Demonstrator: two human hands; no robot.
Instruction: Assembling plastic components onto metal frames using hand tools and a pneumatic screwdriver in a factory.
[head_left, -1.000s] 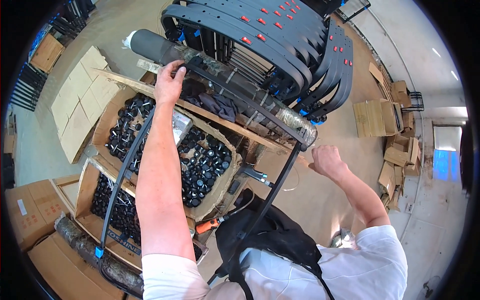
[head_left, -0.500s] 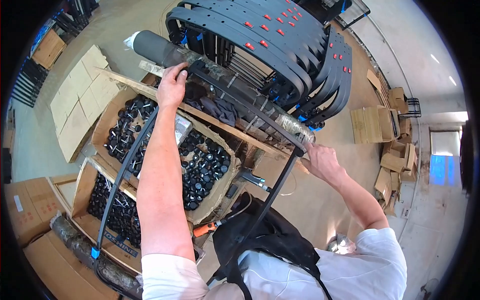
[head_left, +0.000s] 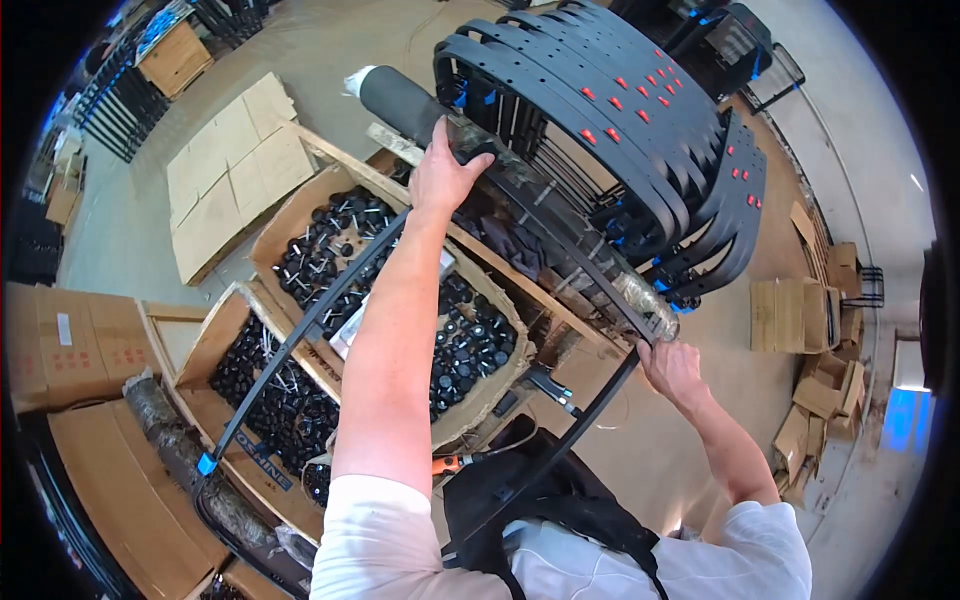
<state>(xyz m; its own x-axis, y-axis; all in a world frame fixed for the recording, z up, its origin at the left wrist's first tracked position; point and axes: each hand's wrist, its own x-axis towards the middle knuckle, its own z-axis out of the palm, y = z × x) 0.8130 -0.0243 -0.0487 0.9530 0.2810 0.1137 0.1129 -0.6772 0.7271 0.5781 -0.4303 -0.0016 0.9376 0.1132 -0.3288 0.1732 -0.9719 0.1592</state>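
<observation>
A black tubular metal frame [head_left: 555, 232] stretches in front of me, its long sides running back toward my body. At its far left corner, my left hand [head_left: 442, 182] holds the tube, with thumb and fingers spread to either side of the black corner. My right hand [head_left: 674, 372] is closed around the frame's right corner. Under the far bar lies a long padded roll [head_left: 400, 100], wrapped partly in worn clear plastic. A blue clip [head_left: 207, 464] sits on the frame's left side. My left forearm hides part of the bins below.
Cardboard bins of black-headed screw feet [head_left: 465, 350] lie under the frame. Behind the roll stand several stacked curved black frames [head_left: 600, 110] with red tabs. An orange-handled tool [head_left: 450, 464] lies near my body. Open cartons [head_left: 790, 315] line the right wall; flattened cardboard [head_left: 240, 175] lies left.
The view has swung, so the bins, roll and stacked frames appear farther right and lower. My left hand's thumb and fingers are spread wider at the corner; my right hand keeps its hold.
</observation>
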